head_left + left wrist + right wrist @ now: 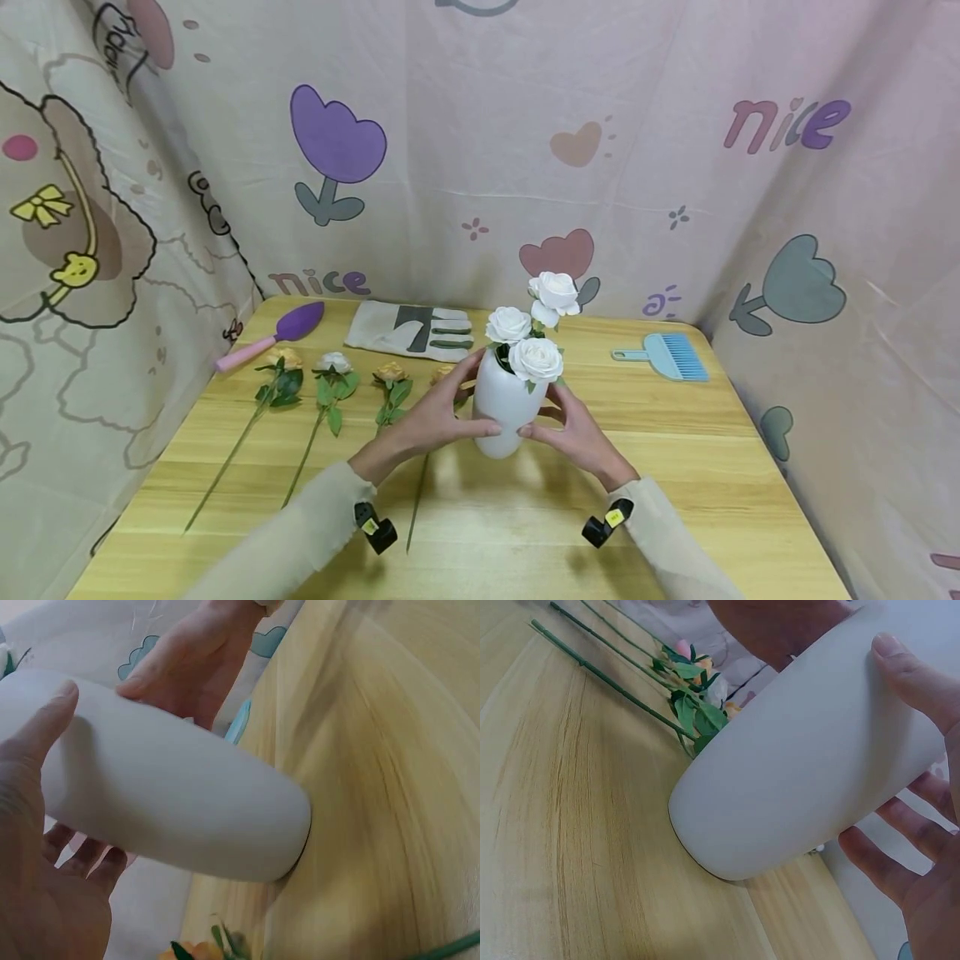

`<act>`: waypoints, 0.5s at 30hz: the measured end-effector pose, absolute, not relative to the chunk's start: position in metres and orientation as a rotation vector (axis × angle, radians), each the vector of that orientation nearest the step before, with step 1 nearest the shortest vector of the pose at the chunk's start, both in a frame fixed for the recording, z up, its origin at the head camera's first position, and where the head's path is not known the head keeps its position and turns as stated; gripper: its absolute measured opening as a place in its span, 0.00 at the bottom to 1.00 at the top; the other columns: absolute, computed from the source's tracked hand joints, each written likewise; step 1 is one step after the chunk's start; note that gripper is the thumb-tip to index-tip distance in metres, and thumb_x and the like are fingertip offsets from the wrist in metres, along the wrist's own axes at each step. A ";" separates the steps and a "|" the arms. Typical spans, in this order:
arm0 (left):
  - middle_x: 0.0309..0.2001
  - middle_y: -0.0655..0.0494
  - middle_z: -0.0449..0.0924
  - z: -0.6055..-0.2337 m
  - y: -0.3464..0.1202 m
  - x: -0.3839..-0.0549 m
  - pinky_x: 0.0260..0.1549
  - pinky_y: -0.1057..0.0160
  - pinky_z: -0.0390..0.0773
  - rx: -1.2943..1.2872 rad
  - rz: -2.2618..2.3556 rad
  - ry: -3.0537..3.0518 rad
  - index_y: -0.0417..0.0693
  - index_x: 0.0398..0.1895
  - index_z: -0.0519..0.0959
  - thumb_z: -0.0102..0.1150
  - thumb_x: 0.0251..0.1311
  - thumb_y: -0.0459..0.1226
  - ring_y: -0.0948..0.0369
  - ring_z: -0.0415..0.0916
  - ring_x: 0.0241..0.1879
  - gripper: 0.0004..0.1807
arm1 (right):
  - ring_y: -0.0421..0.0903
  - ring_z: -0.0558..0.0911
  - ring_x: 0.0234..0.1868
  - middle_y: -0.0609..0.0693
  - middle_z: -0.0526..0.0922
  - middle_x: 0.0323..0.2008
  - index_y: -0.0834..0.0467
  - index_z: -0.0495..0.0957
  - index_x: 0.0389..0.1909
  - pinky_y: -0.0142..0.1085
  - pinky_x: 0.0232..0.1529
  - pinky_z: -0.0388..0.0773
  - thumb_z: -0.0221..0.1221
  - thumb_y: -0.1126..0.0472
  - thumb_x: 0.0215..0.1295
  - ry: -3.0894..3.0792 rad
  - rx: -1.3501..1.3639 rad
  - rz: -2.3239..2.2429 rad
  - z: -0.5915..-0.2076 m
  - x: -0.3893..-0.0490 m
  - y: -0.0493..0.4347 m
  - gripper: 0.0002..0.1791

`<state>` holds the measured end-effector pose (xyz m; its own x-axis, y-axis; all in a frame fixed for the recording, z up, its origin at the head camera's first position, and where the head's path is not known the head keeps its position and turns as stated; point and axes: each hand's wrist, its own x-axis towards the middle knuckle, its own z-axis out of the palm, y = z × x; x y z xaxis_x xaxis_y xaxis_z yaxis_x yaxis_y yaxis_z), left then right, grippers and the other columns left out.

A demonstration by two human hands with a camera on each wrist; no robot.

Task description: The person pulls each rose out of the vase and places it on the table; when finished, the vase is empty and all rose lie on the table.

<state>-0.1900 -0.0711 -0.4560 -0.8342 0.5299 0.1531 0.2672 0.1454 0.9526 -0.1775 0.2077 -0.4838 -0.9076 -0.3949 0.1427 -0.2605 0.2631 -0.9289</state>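
Note:
A smooth white vase (504,408) with three white artificial roses (536,360) in its mouth stands between my two hands, its base at the tabletop. My left hand (442,417) grips its left side, thumb across the front and fingers round the back. On the opposite side my right hand (568,425) holds it the same way, the two thumb tips close together. Seen from the left wrist, the vase wall (187,787) lies between thumb and curled fingers. The right wrist view shows the right thumb (915,682) pressed along the vase.
Several long-stemmed artificial roses lie on the wooden table (675,467) to the left, including a yellow one (285,360) and a white one (334,363). Behind them are a purple trowel (300,322) and work gloves (382,327). A blue dustpan-brush-like tool (675,358) lies right.

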 end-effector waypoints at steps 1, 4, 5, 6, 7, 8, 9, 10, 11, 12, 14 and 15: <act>0.86 0.50 0.56 -0.457 -0.070 -0.190 0.79 0.32 0.65 0.780 1.766 2.196 0.66 0.90 0.48 0.81 0.62 0.46 0.39 0.60 0.82 0.62 | 0.62 0.70 0.79 0.49 0.68 0.82 0.37 0.56 0.87 0.64 0.73 0.74 0.76 0.53 0.68 2.400 -0.625 -1.727 -0.484 -0.177 0.208 0.52; 0.85 0.49 0.58 -0.458 -0.067 -0.189 0.79 0.32 0.64 0.767 1.801 2.182 0.67 0.90 0.49 0.81 0.62 0.44 0.39 0.60 0.82 0.61 | 0.61 0.71 0.79 0.50 0.68 0.82 0.39 0.56 0.87 0.63 0.73 0.75 0.76 0.54 0.68 2.397 -0.614 -1.733 -0.483 -0.177 0.207 0.53; 0.85 0.49 0.58 -0.458 -0.067 -0.189 0.79 0.31 0.64 0.765 1.810 2.180 0.67 0.90 0.49 0.80 0.62 0.43 0.39 0.61 0.82 0.60 | 0.61 0.71 0.79 0.50 0.68 0.82 0.40 0.56 0.87 0.63 0.73 0.75 0.76 0.55 0.68 2.398 -0.615 -1.734 -0.483 -0.177 0.206 0.52; 0.85 0.49 0.58 -0.458 -0.067 -0.188 0.79 0.31 0.64 0.764 1.815 2.179 0.67 0.90 0.50 0.80 0.62 0.42 0.40 0.61 0.82 0.60 | 0.62 0.71 0.79 0.51 0.68 0.82 0.41 0.56 0.87 0.63 0.73 0.76 0.76 0.55 0.68 2.399 -0.615 -1.733 -0.483 -0.177 0.206 0.53; 0.85 0.49 0.59 -0.458 -0.067 -0.188 0.79 0.31 0.64 0.761 1.818 2.180 0.67 0.90 0.50 0.80 0.62 0.42 0.40 0.61 0.82 0.60 | 0.62 0.71 0.79 0.52 0.68 0.82 0.42 0.56 0.87 0.64 0.73 0.76 0.75 0.56 0.68 2.400 -0.615 -1.732 -0.483 -0.177 0.206 0.52; 0.85 0.50 0.59 -0.458 -0.067 -0.188 0.79 0.31 0.63 0.757 1.822 2.181 0.67 0.89 0.51 0.80 0.62 0.42 0.41 0.61 0.82 0.59 | 0.62 0.71 0.78 0.52 0.68 0.82 0.42 0.56 0.87 0.64 0.73 0.76 0.75 0.56 0.68 2.399 -0.612 -1.733 -0.483 -0.177 0.206 0.52; 0.85 0.50 0.59 -0.459 -0.067 -0.188 0.79 0.31 0.63 0.753 1.824 2.181 0.68 0.89 0.51 0.80 0.62 0.42 0.41 0.61 0.82 0.59 | 0.63 0.71 0.79 0.52 0.68 0.82 0.43 0.56 0.87 0.64 0.73 0.76 0.75 0.56 0.68 2.401 -0.612 -1.729 -0.483 -0.177 0.206 0.52; 0.85 0.50 0.59 -0.459 -0.067 -0.188 0.80 0.31 0.63 0.750 1.827 2.181 0.68 0.89 0.51 0.80 0.62 0.42 0.42 0.61 0.82 0.59 | 0.63 0.71 0.79 0.52 0.68 0.82 0.43 0.56 0.87 0.64 0.73 0.75 0.76 0.55 0.68 2.402 -0.611 -1.724 -0.482 -0.177 0.207 0.53; 0.85 0.50 0.60 -0.459 -0.067 -0.189 0.80 0.30 0.62 0.746 1.828 2.182 0.68 0.89 0.52 0.80 0.62 0.42 0.42 0.61 0.82 0.59 | 0.64 0.70 0.79 0.53 0.67 0.82 0.43 0.55 0.87 0.64 0.74 0.75 0.76 0.54 0.68 2.399 -0.617 -1.724 -0.482 -0.177 0.208 0.53; 0.85 0.50 0.60 -0.459 -0.066 -0.189 0.80 0.31 0.62 0.743 1.828 2.183 0.67 0.89 0.52 0.80 0.61 0.42 0.42 0.61 0.82 0.59 | 0.64 0.69 0.80 0.53 0.65 0.83 0.44 0.54 0.88 0.63 0.74 0.75 0.75 0.53 0.69 2.393 -0.625 -1.732 -0.481 -0.178 0.209 0.53; 0.84 0.51 0.60 -0.460 -0.066 -0.189 0.80 0.31 0.62 0.740 1.833 2.177 0.67 0.89 0.52 0.81 0.61 0.42 0.42 0.61 0.82 0.59 | 0.67 0.68 0.80 0.56 0.62 0.85 0.46 0.51 0.89 0.60 0.74 0.76 0.72 0.50 0.72 2.382 -0.675 -1.762 -0.477 -0.179 0.212 0.52; 0.84 0.51 0.60 -0.460 -0.065 -0.189 0.80 0.31 0.62 0.739 1.836 2.172 0.67 0.89 0.52 0.81 0.61 0.42 0.42 0.61 0.82 0.59 | 0.67 0.67 0.81 0.59 0.60 0.85 0.48 0.51 0.89 0.56 0.75 0.76 0.69 0.50 0.75 2.376 -0.711 -1.787 -0.475 -0.180 0.213 0.50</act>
